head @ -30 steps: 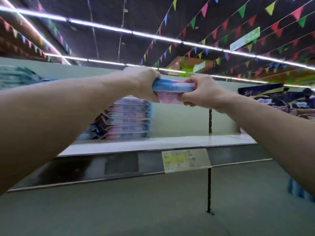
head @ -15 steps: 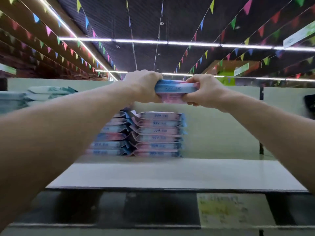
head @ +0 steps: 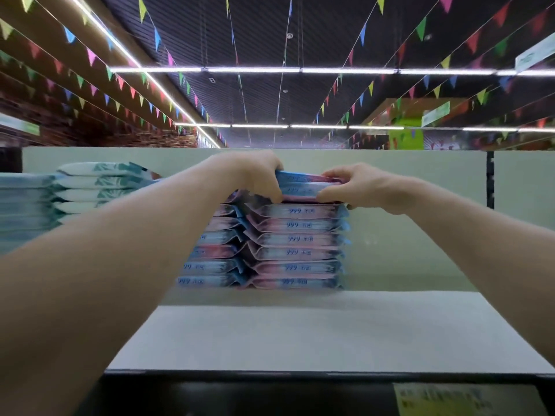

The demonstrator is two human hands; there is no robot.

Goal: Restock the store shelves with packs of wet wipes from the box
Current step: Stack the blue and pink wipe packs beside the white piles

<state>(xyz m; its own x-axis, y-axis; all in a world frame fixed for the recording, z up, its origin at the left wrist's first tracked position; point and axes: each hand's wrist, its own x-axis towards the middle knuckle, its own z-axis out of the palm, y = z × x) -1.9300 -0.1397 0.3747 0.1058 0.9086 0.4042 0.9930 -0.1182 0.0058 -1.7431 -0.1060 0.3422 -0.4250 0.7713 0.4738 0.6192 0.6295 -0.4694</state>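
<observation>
Pack (head: 304, 187) clamped endwise by left hand (head: 255, 178) and right hand (head: 359, 187) atop stack (head: 300, 253), bare shelf (head: 330, 331) rightward

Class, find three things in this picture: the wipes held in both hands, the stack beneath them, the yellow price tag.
held wipes (head: 303, 188): head view, middle of the front edge.
stack (head: 297, 239): head view, front edge of a middle pack.
price tag (head: 468, 399): head view, middle of its face.
</observation>
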